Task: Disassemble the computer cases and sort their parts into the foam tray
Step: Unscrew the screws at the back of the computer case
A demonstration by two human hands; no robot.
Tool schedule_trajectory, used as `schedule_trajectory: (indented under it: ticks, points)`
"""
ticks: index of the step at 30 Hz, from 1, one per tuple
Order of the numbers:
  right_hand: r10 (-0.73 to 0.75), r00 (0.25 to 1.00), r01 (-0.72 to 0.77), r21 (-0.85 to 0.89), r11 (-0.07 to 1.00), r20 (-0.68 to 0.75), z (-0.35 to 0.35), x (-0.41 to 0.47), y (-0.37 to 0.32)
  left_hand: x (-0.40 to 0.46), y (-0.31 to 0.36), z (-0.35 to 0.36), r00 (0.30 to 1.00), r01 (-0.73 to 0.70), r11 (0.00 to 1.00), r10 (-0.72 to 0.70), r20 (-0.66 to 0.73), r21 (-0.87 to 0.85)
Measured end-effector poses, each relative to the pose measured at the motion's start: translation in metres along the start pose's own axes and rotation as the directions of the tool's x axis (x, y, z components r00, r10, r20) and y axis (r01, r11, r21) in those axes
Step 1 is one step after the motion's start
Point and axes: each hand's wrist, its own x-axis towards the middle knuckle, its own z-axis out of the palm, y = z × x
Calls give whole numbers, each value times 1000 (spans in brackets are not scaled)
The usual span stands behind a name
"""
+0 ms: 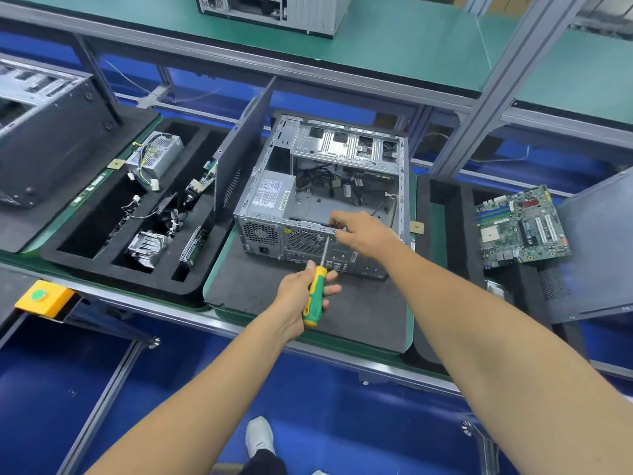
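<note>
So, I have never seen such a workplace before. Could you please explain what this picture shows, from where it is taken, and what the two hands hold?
There is no robot here. A person wears a camera on the head, so the single picture looks forward and down along their own arms at a workbench.

In the middle stands an open computer case on a dark mat, its side panel off, with the power supply and cables showing inside. The left hand grips a green and yellow screwdriver, whose tip points at the case's rear panel. The right hand reaches to the case's rear top edge; whether it pinches something there I cannot tell.

To the left lies a black foam tray with compartments holding removed parts, among them another power supply and a heatsink. On the right lies a green motherboard.
</note>
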Motion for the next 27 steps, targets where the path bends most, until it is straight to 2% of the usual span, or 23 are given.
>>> schedule_trajectory:
  ticks: [3,8,11,14,22,25,27]
  points:
    - [6,1000,-6,-2,1000,3,0,0,0,4,2,3,1000,6,999,-6,0,31]
    - [15,1000,-15,-7,1000,7,-1,0,-1,9,-6,4,998,-36,969,48,-42,245]
    - [24,1000,-24,-5,1000,6,0,0,-1,11,-13,0,989,-80,978,102,-110,191]
    - [24,1000,-24,-6,1000,11,-2,0,-3,10,-17,1,989,-76,985,94,-114,154]
    - [34,999,-34,-18,999,18,-3,-2,-5,3,-18,-2,998,-42,964,51,-29,264]
    - [36,999,-36,-16,999,21,-4,-2,-6,3,-16,-1,999,7,969,2,-34,245]
    - [37,999,-37,-19,999,27,-4,-2,-5,4,-15,0,999,-20,965,31,-41,261]
